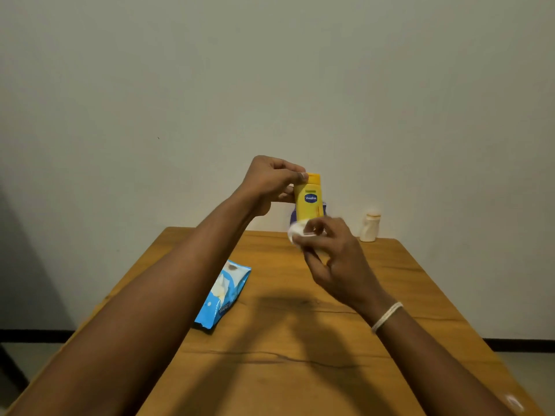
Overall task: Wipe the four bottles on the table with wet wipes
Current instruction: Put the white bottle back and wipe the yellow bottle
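Note:
My left hand [270, 181] grips a yellow Vaseline bottle [310, 199] near its orange cap and holds it upright above the far end of the wooden table [300, 340]. Below it, my right hand [333, 250] pinches a white wet wipe [295, 232] against the bottle's lower end. A purple bottle [292, 216] stands behind the yellow one, mostly hidden. A small cream bottle [370, 225] stands at the table's far right edge.
A blue wet-wipe pack [223, 292] lies open on the table's left side, with a wipe sticking out of its slot. A plain wall rises right behind the table. Floor shows on both sides of the table.

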`<move>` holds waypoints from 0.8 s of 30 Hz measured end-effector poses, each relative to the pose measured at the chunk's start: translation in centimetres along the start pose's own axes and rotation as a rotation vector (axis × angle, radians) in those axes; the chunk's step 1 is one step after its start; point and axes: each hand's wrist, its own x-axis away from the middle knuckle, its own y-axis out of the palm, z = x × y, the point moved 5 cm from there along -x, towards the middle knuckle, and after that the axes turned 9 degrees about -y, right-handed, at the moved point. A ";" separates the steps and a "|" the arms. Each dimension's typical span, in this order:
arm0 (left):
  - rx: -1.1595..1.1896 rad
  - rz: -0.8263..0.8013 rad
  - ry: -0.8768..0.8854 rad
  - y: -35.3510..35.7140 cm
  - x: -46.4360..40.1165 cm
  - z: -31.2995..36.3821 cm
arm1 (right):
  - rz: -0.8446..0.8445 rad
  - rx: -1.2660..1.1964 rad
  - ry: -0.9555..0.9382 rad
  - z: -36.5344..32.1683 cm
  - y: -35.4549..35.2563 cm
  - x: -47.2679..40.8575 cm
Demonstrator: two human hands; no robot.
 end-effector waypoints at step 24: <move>-0.031 -0.256 -0.061 -0.1 -0.1 -1.3 | 0.206 -0.208 0.162 1.8 -1.5 0.2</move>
